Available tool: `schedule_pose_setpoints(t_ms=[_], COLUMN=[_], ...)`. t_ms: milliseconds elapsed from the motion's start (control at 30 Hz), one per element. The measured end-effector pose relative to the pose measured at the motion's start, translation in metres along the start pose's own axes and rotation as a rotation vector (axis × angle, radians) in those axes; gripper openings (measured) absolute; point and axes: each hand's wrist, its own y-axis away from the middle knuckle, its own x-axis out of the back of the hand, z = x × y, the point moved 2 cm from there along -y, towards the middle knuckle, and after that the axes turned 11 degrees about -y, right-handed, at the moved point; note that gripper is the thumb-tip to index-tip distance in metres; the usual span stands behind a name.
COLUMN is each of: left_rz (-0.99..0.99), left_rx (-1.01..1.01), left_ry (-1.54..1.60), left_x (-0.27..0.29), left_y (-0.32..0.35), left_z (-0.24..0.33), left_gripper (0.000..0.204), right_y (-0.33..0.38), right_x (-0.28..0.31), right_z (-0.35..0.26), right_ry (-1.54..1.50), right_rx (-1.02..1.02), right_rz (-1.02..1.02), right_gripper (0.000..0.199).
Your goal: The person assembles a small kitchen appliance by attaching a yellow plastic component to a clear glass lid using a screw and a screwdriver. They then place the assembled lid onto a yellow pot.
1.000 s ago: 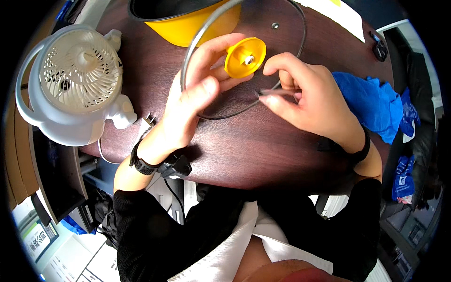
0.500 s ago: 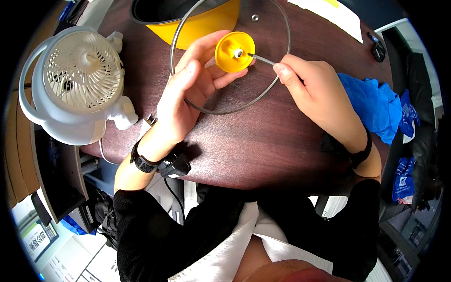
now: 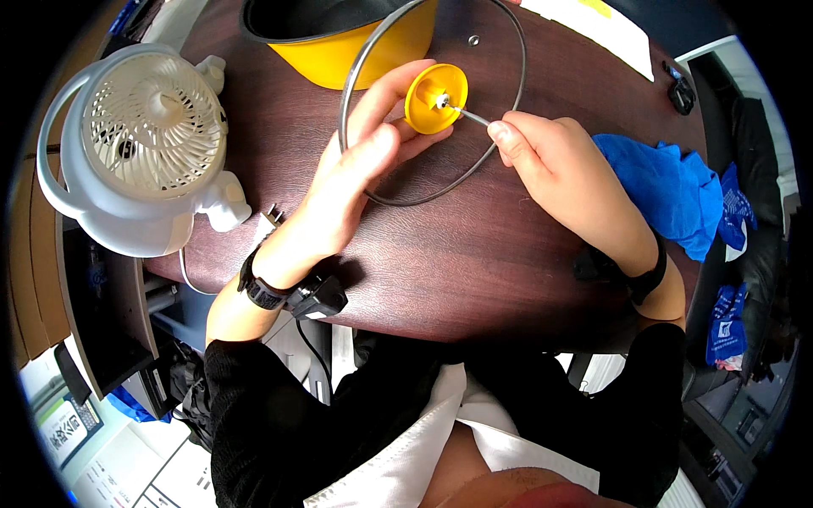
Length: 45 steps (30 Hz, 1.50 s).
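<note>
Left hand (image 3: 356,182) pinches the yellow knob (image 3: 435,98) of the glass pot lid (image 3: 508,110); right hand (image 3: 550,169), at 3 o'clock, grips a thin screwdriver (image 3: 468,114). Lid looks fragile, slippery: hold by the rim.

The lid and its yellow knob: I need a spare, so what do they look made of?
The lid looks like clear glass in a thin grey metal rim: the dark tabletop shows through it. The yellow knob, steadied by the left hand, looks like smooth moulded plastic, slightly glossy. The thin tool in the right hand seems bare metal.
</note>
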Motion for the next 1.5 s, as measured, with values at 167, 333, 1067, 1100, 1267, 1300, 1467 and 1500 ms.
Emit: schedule_pose_setpoints(t_ms=[167,333,1067,1100,1267,1300,1467,1500], left_rz=[-0.032,-0.036,0.035,0.046,0.058,0.045,0.069,0.071], left_rx=[-0.032,-0.097,0.057,0.108,-0.046,-0.093,-0.166,-0.167], left_ry=[-0.086,-0.272,0.004,-0.062,-0.292,-0.383,-0.488,-0.482], left_x=[-0.001,0.001,0.008,0.007,0.005,0.008,0.01,0.011], left_y=[-0.001,0.001,0.004,0.003,0.005,0.005,0.005,0.005], left_z=[-0.001,-0.005,0.017,0.018,0.011,0.011,0.012,0.012], left_gripper=[0.073,0.082,0.066,0.079,0.082,0.083,0.084,0.084], right_y=[-0.003,-0.005,-0.014,-0.014,-0.013,-0.013,-0.013,-0.013], right_x=[-0.002,-0.005,0.001,-0.001,0.001,0.001,-0.011,-0.012], right_z=[0.002,0.001,-0.012,-0.01,-0.019,-0.02,-0.027,-0.027], right_ry=[-0.036,0.247,0.05,-0.071,-0.533,-0.629,-0.84,-0.845], right_rx=[-0.034,0.044,0.009,-0.015,-0.502,-0.562,-0.578,-0.583], right_rz=[-0.016,0.06,-0.012,-0.01,-0.26,-0.295,-0.326,-0.319], right_gripper=[0.033,0.031,0.036,0.038,0.041,0.042,0.043,0.044])
